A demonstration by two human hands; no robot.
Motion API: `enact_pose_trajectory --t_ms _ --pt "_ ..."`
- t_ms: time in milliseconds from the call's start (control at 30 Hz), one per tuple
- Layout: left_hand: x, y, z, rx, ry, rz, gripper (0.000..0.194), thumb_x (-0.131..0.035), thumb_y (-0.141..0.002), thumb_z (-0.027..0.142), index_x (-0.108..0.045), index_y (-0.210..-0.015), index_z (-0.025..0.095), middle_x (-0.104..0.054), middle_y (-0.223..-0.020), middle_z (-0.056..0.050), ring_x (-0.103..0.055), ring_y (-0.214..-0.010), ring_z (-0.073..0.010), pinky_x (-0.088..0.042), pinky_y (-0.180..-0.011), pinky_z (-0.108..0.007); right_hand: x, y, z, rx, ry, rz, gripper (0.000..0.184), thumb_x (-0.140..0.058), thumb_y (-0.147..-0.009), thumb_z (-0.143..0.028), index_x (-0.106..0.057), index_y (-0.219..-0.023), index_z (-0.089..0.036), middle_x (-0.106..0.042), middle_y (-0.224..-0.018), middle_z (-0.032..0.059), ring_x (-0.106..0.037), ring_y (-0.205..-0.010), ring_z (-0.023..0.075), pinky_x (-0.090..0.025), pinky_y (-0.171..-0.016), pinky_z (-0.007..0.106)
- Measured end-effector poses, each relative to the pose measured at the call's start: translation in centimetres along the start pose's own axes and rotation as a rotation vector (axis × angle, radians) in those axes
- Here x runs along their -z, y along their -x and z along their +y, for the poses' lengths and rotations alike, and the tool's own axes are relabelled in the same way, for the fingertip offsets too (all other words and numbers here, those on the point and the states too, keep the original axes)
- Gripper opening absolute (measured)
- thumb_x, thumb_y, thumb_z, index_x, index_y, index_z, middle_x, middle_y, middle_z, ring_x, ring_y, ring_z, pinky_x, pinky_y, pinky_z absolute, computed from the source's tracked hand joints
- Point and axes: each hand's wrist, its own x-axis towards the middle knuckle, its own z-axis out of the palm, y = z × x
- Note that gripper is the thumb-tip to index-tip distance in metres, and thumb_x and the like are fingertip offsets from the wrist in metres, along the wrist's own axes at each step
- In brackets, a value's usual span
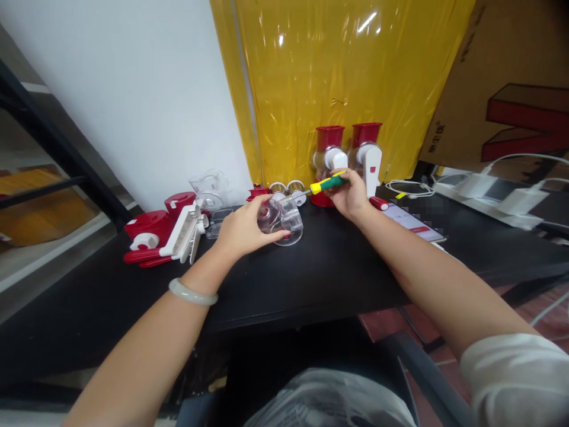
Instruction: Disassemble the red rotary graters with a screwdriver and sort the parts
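Note:
My left hand (249, 227) is closed around a clear plastic housing (291, 222), which lies tilted just above or on the black table; I cannot tell which. In my right hand (351, 194) is a screwdriver (329, 182) with a green and yellow handle. Its shaft points left at the upper part of the housing, and whether the tip touches is too small to make out. Behind the housing are two drum-shaped grater inserts (278, 190). Two assembled rotary graters (329, 157) with red hoppers and white crank arms stand beyond my right hand.
Red bases (151, 225), white crank handles (184, 234) and clear housings (211, 187) lie at the left of the black table (267, 296). At the right are a phone or tablet (411, 222), a white cable (411, 188) and a power strip (489, 201). Yellow film (355, 71) hangs behind.

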Motion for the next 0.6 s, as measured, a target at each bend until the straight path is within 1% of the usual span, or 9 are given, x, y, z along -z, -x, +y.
enact_pose_trajectory --t_ms 100,167,200,300,367,433,500,600 --pt "0.05 0.0 0.06 0.0 0.006 -0.006 0.082 -0.075 -0.073 0.065 -0.049 -0.14 0.027 -0.069 -0.12 -0.009 -0.066 -0.108 -0.0342 -0.053 -0.091 -0.045 0.24 -0.34 0.21 0.018 0.064 0.025 0.039 -0.063 -0.076 -0.06 -0.051 -0.071 -0.023 -0.052 -0.065 -0.0026 -0.05 -0.056 0.0116 -0.043 -0.052 0.027" --pt "0.04 -0.03 0.03 0.006 0.005 -0.004 0.082 -0.075 -0.073 0.065 -0.049 -0.14 0.026 -0.069 -0.119 -0.009 -0.067 -0.107 -0.0343 -0.053 -0.089 -0.045 0.42 -0.64 0.45 0.035 0.131 0.051 0.047 -0.063 -0.075 -0.068 -0.05 -0.071 -0.023 -0.046 -0.058 -0.0041 -0.044 -0.049 0.0106 -0.039 -0.048 0.026" --pt "0.02 -0.05 0.01 0.01 0.002 -0.003 0.082 -0.075 -0.072 0.066 -0.05 -0.14 0.026 -0.07 -0.118 -0.009 -0.067 -0.106 -0.0343 -0.053 -0.088 -0.045 0.49 -0.75 0.56 0.042 0.165 0.056 0.048 -0.065 -0.074 -0.069 -0.049 -0.071 -0.023 -0.042 -0.055 -0.0054 -0.04 -0.046 0.0096 -0.036 -0.045 0.025" --pt "-0.06 -0.09 -0.05 0.01 -0.003 0.005 0.083 -0.075 -0.072 0.066 -0.049 -0.14 0.026 -0.069 -0.118 -0.009 -0.067 -0.106 -0.0343 -0.053 -0.089 -0.044 0.48 -0.76 0.67 0.036 0.225 0.046 0.043 -0.07 -0.074 -0.061 -0.048 -0.071 -0.024 -0.032 -0.049 -0.0089 -0.029 -0.04 0.0071 -0.031 -0.042 0.024" --pt "-0.12 -0.11 -0.09 0.01 -0.001 0.008 0.083 -0.075 -0.072 0.066 -0.05 -0.14 0.025 -0.069 -0.118 -0.009 -0.066 -0.107 -0.0344 -0.052 -0.089 -0.044 0.25 -0.57 0.56 0.017 0.207 0.058 0.035 -0.07 -0.077 -0.05 -0.048 -0.071 -0.023 -0.032 -0.049 -0.0095 -0.028 -0.04 0.0066 -0.033 -0.043 0.023" --pt "-0.16 -0.12 -0.15 0.013 0.005 0.005 0.082 -0.076 -0.072 0.065 -0.05 -0.139 0.026 -0.07 -0.117 -0.009 -0.067 -0.106 -0.0341 -0.052 -0.088 -0.044 -0.04 -0.34 0.37 -0.01 0.14 0.079 0.024 -0.067 -0.078 -0.037 -0.049 -0.071 -0.022 -0.039 -0.052 -0.0083 -0.032 -0.042 0.0066 -0.037 -0.046 0.022" --pt "-0.21 -0.13 -0.21 0.014 0.008 0.002 0.082 -0.076 -0.071 0.065 -0.05 -0.139 0.026 -0.07 -0.116 -0.009 -0.067 -0.103 -0.0336 -0.053 -0.087 -0.044 -0.24 -0.14 0.19 -0.04 0.048 0.086 0.014 -0.062 -0.075 -0.028 -0.05 -0.071 -0.021 -0.047 -0.06 -0.006 -0.039 -0.047 0.007 -0.04 -0.049 0.023" --pt "-0.28 -0.15 -0.27 0.007 0.012 0.009 0.083 -0.076 -0.071 0.066 -0.05 -0.139 0.027 -0.07 -0.115 -0.008 -0.068 -0.101 -0.0333 -0.053 -0.085 -0.043 -0.26 0.04 0.03 -0.067 -0.034 0.062 0.011 -0.058 -0.074 -0.03 -0.051 -0.072 -0.021 -0.054 -0.069 -0.0031 -0.048 -0.057 0.0092 -0.044 -0.054 0.024"
